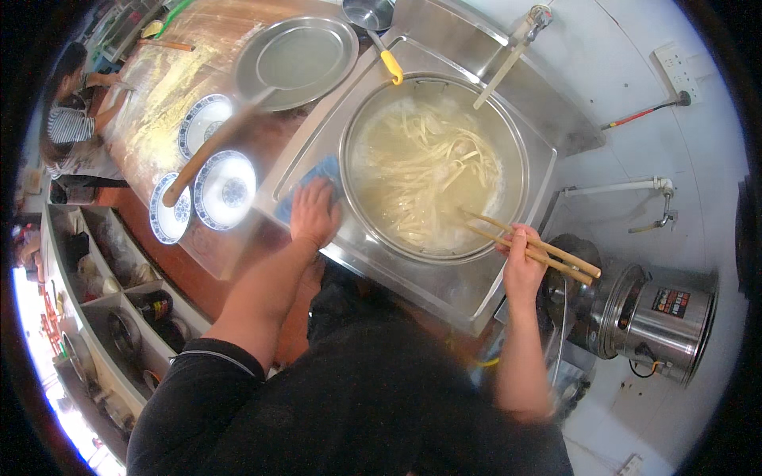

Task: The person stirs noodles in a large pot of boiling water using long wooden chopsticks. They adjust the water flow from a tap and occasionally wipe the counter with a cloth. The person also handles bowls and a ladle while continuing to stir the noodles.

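My right hand [524, 265] grips a pair of long wooden chopsticks [550, 254], whose tips reach into the pot near its right side. Wide flat noodles [428, 160] lie in cloudy, foamy water inside the large round steel pot [346, 196]. To the left of the pot, my left hand [315, 211] lies flat, fingers extended, on a blue cloth [296, 196] spread over the steel stove top [381, 253]. Part of the cloth is hidden under that hand.
Blue-and-white bowls [225, 190] stand left on the worktop [205, 244], beneath a wooden handle [208, 149] reaching from a metal basin [244, 71]. A yellow-handled dipper [390, 62] and a tap [506, 68] adjoin the pot. Another person [71, 125] works at the floured far end.
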{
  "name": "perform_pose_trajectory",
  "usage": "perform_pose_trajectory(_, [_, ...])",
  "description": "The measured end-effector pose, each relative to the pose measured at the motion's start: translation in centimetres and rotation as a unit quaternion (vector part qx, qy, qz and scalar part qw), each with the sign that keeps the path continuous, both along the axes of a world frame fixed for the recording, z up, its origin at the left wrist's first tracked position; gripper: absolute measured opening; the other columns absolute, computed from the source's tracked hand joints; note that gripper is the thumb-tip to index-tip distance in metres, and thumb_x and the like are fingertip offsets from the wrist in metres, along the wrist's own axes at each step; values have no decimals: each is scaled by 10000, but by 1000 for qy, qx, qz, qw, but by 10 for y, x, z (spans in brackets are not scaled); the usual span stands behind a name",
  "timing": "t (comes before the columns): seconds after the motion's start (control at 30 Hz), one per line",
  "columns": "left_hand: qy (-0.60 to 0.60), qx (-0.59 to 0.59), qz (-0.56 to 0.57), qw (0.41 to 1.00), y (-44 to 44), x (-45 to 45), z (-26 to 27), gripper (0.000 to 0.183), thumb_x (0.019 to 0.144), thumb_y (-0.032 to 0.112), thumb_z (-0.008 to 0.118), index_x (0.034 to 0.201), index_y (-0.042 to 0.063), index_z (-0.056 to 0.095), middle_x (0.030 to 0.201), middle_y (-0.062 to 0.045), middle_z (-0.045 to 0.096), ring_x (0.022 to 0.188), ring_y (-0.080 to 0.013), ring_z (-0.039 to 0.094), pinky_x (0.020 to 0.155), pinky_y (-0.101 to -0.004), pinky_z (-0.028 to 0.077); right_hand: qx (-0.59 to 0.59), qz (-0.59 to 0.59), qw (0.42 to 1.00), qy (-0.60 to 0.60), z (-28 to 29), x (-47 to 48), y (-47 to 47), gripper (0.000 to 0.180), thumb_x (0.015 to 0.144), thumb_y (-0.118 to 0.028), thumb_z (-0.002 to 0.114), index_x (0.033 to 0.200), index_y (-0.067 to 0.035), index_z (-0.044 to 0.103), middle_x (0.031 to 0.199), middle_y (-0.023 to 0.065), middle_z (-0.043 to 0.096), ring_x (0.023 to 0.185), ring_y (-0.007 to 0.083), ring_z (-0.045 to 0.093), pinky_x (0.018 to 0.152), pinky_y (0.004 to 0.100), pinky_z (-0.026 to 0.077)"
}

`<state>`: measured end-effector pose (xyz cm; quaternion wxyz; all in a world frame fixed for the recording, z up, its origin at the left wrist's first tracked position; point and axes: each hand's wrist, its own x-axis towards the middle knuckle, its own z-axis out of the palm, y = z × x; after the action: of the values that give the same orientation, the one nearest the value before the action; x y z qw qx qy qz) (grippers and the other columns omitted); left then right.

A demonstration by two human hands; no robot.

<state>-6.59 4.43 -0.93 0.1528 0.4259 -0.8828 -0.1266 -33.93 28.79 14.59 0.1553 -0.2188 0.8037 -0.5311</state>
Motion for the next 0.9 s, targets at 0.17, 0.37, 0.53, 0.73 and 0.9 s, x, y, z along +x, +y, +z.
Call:
perform_pose_trajectory(0.17, [3,0,2,1000,1,-1,2,445,846,287,582,1243,86,584,1355,-87,523,1353,-273,406,1170,-468,237,-63,-21,996,-55,-1,-3,-9,264,1028,-181,479,1097,45,596,886,119,620,731,166,640,682,291,571])
perform_pose_trajectory(0.37, [6,1,-4,1000,-1,-3,2,456,844,288,582,1249,77,580,1352,-99,523,1352,-279,407,1172,-471,233,-121,-13,990,-67,2,-6,-12,262,1035,-176,467,1132,38,583,923,121,616,775,182,642,716,308,589])
perform_pose_trajectory(0.53, [-2,4,-3,1000,-1,-2,-3,460,840,287,589,1249,78,582,1367,-101,518,1355,-280,404,1171,-476,235,-115,59,991,-45,48,-16,5,268,1034,-178,472,1164,28,581,923,135,630,786,210,660,723,329,591])
perform_pose_trajectory(0.73, [-1,13,1,1000,-1,0,-2,473,829,273,599,1259,77,578,1379,-103,512,1359,-285,400,1168,-488,241,-172,81,979,77,110,-17,40,221,1019,-154,465,1062,24,588,793,132,618,662,213,629,633,319,552])
perform_pose_trajectory(0.9, [1,2,-3,1000,-1,-1,-2,486,811,259,609,1261,79,575,1384,-106,504,1350,-289,409,1165,-493,248,72,179,961,196,69,8,16,82,887,-50,614,932,-4,664,830,126,648,723,255,665,666,359,533])
